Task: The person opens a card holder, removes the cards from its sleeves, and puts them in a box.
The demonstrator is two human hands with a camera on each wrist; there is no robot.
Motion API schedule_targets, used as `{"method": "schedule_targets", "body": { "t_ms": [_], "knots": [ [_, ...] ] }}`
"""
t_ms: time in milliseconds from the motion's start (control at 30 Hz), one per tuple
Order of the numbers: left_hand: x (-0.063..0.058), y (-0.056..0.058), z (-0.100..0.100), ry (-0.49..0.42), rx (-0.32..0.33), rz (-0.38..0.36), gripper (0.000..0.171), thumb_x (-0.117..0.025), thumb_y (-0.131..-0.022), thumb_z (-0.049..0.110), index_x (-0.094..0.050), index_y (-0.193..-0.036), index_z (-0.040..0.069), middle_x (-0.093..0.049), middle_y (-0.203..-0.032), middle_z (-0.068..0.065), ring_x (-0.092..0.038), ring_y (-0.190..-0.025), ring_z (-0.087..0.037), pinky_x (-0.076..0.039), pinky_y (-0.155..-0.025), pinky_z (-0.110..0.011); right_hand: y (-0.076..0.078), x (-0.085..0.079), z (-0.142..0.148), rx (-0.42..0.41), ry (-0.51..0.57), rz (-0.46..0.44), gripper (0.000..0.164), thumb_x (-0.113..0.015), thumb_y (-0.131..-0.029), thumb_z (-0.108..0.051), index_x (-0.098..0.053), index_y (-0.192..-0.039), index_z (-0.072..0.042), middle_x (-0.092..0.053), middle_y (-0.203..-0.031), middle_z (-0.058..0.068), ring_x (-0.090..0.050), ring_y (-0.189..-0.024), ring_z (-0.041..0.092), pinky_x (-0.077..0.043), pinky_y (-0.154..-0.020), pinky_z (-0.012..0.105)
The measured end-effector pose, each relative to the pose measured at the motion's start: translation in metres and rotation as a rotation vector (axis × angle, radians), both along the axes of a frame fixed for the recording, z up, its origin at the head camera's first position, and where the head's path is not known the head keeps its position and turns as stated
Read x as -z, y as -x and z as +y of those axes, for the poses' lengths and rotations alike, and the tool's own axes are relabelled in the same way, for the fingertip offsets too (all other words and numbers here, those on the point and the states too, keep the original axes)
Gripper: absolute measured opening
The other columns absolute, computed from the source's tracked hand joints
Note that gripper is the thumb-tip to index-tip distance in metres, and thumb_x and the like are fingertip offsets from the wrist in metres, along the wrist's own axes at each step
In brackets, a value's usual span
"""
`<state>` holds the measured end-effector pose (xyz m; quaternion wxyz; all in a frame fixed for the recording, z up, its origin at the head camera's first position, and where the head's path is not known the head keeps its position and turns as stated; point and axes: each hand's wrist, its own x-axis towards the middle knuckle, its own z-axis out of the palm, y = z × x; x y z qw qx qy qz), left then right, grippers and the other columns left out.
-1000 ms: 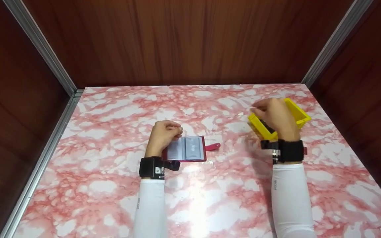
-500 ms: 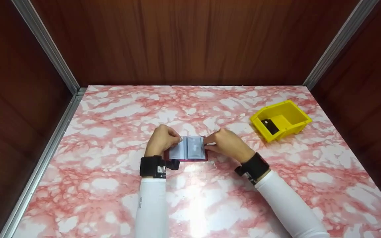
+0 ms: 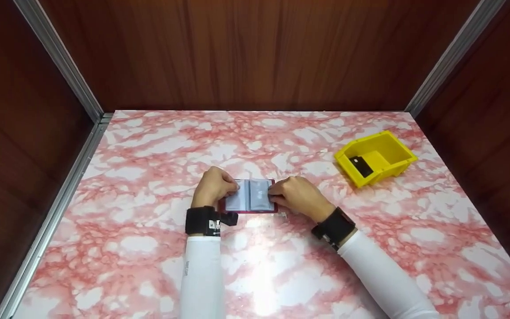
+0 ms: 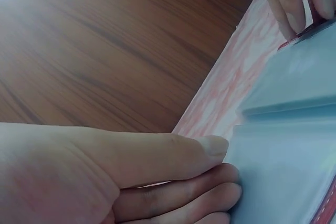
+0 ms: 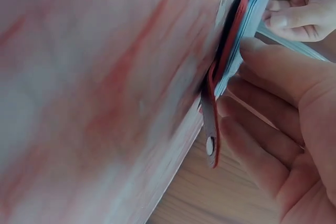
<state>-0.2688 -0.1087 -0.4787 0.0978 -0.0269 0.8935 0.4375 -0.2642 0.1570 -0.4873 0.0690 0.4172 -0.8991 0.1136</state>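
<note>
A small red card holder point(image 3: 249, 212) lies spread on the table in the head view, its clear plastic sleeves point(image 4: 283, 177) facing up. My left hand point(image 3: 211, 185) is at its left side. Thumb and curled fingers meet at the edge of the left sleeves in the left wrist view; what lies between them is partly hidden. At the other side my right hand point(image 3: 300, 195) pinches the right edge. Its thumb point(image 5: 257, 48) rests against the stacked sleeves in the right wrist view, its other fingers near the red snap strap point(image 5: 211, 124).
A yellow bin point(image 3: 381, 155) stands at the back right of the marbled table point(image 3: 148, 274), with a black flat item point(image 3: 361, 166) inside. Brown wood-grain panels point(image 3: 255, 53) enclose the back and both sides.
My right hand has come from over the yellow bin to the card holder's right edge, then slightly further in. The left hand has stayed at the left side, shifting a little.
</note>
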Motion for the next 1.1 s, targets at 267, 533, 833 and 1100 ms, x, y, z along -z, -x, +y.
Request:
{"method": "schedule_targets", "body": {
  "t_ms": [267, 533, 833, 1100],
  "knots": [
    [0.003, 0.002, 0.0, 0.005, 0.006, -0.011, 0.01, -0.083, -0.092, 0.014, -0.086, -0.097, 0.006, -0.08, -0.089, -0.007, -0.067, -0.075, -0.014, -0.052, -0.066, -0.024, -0.002, -0.002, -0.004, 0.012, -0.04, -0.005, 0.009, -0.079, -0.101, -0.019, -0.086, -0.101, -0.014, -0.084, -0.094, 0.0, -0.078, -0.082, 0.016, -0.068, -0.077, 0.039],
    [0.003, 0.003, -0.003, -0.005, 0.004, -0.012, 0.011, -0.083, -0.091, 0.014, -0.086, -0.097, 0.005, -0.078, -0.085, -0.005, -0.066, -0.073, -0.013, -0.052, -0.066, -0.023, -0.002, -0.004, -0.012, -0.018, -0.111, 0.106, 0.008, -0.077, -0.101, -0.014, -0.085, -0.101, -0.014, -0.085, -0.099, 0.001, -0.08, -0.087, 0.018, -0.067, -0.074, 0.04],
    [0.002, 0.004, -0.006, -0.016, 0.004, -0.036, 0.015, -0.083, -0.093, 0.016, -0.086, -0.103, 0.005, -0.083, -0.097, -0.011, -0.072, -0.078, -0.014, -0.057, -0.071, -0.023, 0.003, -0.007, -0.031, -0.013, -0.036, -0.034, 0.007, -0.079, -0.1, -0.013, -0.086, -0.1, -0.012, -0.085, -0.097, 0.003, -0.081, -0.086, 0.02, -0.069, -0.076, 0.039],
    [0.005, 0.004, -0.009, -0.066, 0.016, -0.051, 0.016, -0.082, -0.095, 0.015, -0.086, -0.106, 0.003, -0.084, -0.104, -0.014, -0.075, -0.08, -0.014, -0.06, -0.073, -0.022, 0.005, -0.007, -0.047, -0.006, 0.004, -0.153, 0.016, -0.082, -0.097, -0.016, -0.086, -0.112, -0.011, -0.085, -0.109, 0.007, -0.083, -0.099, 0.023, -0.069, -0.085, 0.037]
  ]
}}
